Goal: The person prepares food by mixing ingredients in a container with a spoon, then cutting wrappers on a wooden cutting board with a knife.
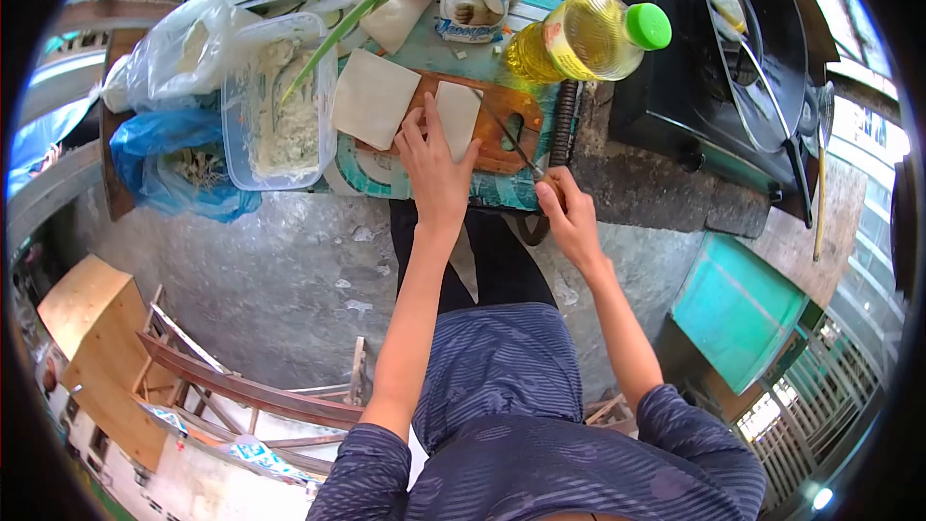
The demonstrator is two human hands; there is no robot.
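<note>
My left hand lies spread on the wooden cutting board, its fingertips on the edge of a narrow white sheet. A wider white sheet lies to the left, partly over the board and close to the fingers. In my right hand is the handle of a knife. The thin blade slants up and left over the board, its tip near the narrow sheet's upper right corner. Beside the sheets stands a plastic tub with a pale, lumpy mixture inside.
Behind the board are an oil bottle with a green cap and a printed packet. Clear and blue bags sit at the left. Long green leaves hang over the tub. A black stove with a pan stands at the right.
</note>
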